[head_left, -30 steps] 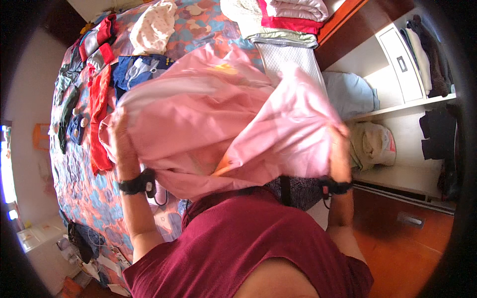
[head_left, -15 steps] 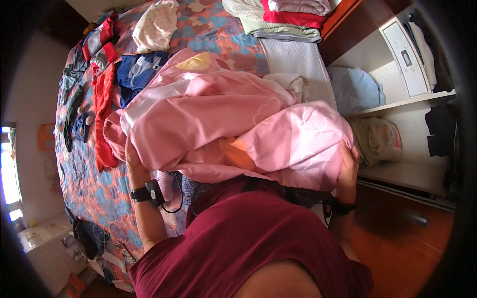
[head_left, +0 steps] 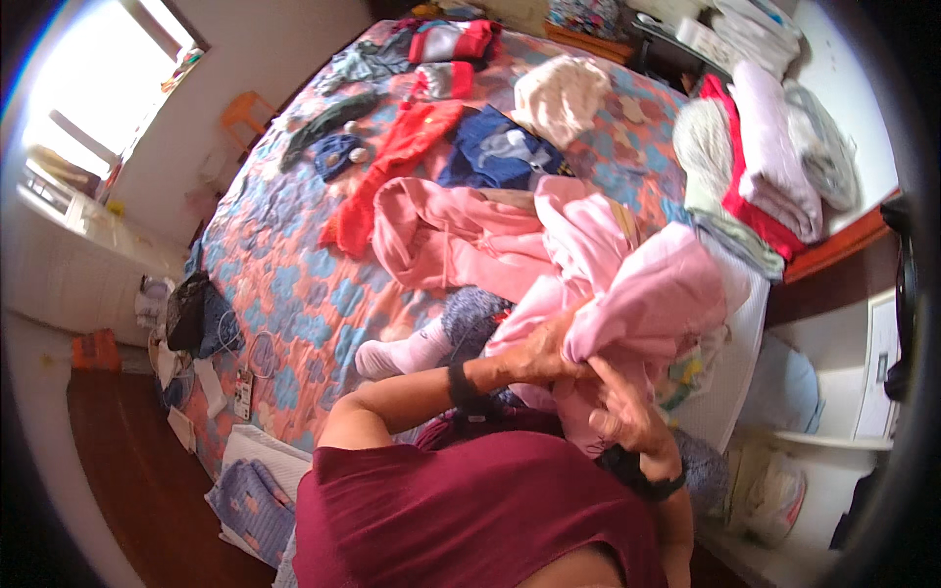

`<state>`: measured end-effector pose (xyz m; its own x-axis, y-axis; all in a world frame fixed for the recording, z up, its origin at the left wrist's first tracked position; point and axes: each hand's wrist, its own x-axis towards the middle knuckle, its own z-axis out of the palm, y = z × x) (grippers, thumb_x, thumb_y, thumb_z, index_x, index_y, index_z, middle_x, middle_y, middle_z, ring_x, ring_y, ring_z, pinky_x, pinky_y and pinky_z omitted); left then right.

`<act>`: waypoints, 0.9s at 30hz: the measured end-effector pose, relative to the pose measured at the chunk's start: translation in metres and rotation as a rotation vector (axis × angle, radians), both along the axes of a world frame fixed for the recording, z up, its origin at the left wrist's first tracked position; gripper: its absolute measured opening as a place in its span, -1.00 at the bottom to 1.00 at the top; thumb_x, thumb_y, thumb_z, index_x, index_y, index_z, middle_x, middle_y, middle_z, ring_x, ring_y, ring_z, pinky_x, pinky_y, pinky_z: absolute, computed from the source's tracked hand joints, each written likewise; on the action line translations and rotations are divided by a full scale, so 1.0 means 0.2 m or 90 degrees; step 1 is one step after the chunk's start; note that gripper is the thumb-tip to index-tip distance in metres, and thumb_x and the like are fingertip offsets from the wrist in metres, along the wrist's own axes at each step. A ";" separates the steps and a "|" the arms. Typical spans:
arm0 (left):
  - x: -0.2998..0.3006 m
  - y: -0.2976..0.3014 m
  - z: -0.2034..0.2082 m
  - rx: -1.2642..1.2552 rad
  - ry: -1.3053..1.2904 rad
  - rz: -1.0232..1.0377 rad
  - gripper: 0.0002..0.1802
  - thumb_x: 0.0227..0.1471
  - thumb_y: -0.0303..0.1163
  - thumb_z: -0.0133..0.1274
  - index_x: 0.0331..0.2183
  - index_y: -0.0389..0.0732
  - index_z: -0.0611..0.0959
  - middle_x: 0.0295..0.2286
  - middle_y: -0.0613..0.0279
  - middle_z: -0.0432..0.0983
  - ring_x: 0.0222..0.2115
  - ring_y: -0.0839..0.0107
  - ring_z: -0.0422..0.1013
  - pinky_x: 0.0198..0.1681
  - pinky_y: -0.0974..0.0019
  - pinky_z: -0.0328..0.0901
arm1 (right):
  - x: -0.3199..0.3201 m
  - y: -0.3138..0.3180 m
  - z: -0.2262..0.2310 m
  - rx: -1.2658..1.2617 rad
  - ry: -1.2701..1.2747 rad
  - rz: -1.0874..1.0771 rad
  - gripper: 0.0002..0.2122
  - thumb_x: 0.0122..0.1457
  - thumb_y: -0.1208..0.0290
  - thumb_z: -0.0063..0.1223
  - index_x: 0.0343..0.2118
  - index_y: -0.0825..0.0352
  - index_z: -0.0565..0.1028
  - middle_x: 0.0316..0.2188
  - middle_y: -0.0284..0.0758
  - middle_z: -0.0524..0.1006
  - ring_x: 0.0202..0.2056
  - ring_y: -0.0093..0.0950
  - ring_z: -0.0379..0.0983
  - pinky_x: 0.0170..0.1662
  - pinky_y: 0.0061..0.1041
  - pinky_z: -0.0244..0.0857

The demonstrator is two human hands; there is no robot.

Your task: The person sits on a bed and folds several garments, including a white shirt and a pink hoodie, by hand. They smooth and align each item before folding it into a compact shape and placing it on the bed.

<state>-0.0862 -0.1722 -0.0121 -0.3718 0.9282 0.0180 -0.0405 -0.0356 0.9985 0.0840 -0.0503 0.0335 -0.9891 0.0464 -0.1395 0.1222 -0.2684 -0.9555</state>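
Observation:
A pink printed cloth (head_left: pixel 667 289) with pale patches is bunched across my lap and the near part of the bed. My left hand (head_left: pixel 542 355) is closed on a gathered part of it, just in front of my body. My right hand (head_left: pixel 629 410) is close beside the left. Its fingers point up and left against the cloth's lower edge, and its thumb stands apart from them. More pink fabric (head_left: pixel 441 245) lies to the left on the bed. What lies inside the folds is hidden.
On the flowered bedspread (head_left: pixel 284 323) lie a red garment (head_left: pixel 407 147), a dark blue one (head_left: pixel 500 147) and a cream one (head_left: pixel 564 95). Folded bedding (head_left: pixel 774 157) is stacked at the right, above open shelves (head_left: pixel 833 446). My socked foot (head_left: pixel 402 351) rests on the bed.
The pink cloth was spread wide between my two hands. Now the hands have come together at the middle and the cloth is bunched. The view has swung toward the left.

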 end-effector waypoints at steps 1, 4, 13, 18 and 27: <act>-0.01 0.00 -0.04 -0.050 -0.073 -0.050 -0.02 -0.14 -0.33 0.37 0.25 -0.29 0.25 0.12 0.08 0.37 0.12 0.33 0.30 0.19 0.21 0.23 | 0.01 0.02 -0.01 0.140 0.008 0.005 -0.37 0.11 0.31 0.20 0.23 0.47 0.30 0.11 -0.08 0.39 0.17 -0.24 0.30 0.23 -0.31 0.17; -0.01 0.09 -0.12 -0.014 0.076 -0.028 -0.19 -0.07 -0.39 0.25 0.22 -0.26 0.34 0.04 0.09 0.48 0.06 0.33 0.38 0.12 0.22 0.29 | 0.08 0.09 -0.04 0.417 0.023 -0.048 -0.63 0.20 0.37 0.15 0.01 0.49 0.50 -0.02 -0.17 0.49 -0.08 -0.35 0.53 -0.02 -0.40 0.42; -1.25 0.28 0.10 0.096 0.376 0.291 -0.54 0.10 -0.28 0.10 0.02 -0.25 0.54 -0.02 0.04 0.47 -0.07 0.21 0.45 0.03 0.18 0.36 | 0.50 0.47 -0.26 0.405 -0.112 -0.465 -0.78 0.33 0.37 0.01 -0.20 0.43 0.58 -0.38 -0.37 0.60 -0.32 -0.59 0.50 -0.22 -0.57 0.38; -2.07 -0.74 0.44 -0.093 0.605 0.619 -0.59 0.08 -0.32 0.11 -0.03 -0.27 0.56 -0.09 0.06 0.50 -0.13 0.26 0.46 -0.04 0.19 0.37 | 0.79 0.56 -0.42 0.406 -0.221 -0.533 -0.78 0.34 0.34 0.00 -0.20 0.41 0.58 -0.36 -0.37 0.60 -0.32 -0.61 0.50 -0.26 -0.60 0.37; -2.38 -1.80 0.76 -0.331 0.591 0.935 -0.66 0.04 -0.38 0.12 -0.12 -0.31 0.61 -0.22 0.11 0.54 -0.24 0.35 0.47 -0.15 0.20 0.38 | 0.69 0.66 -0.65 0.318 -0.229 -0.480 -0.79 0.32 0.37 0.01 -0.18 0.41 0.58 -0.36 -0.39 0.61 -0.32 -0.59 0.53 -0.26 -0.62 0.37</act>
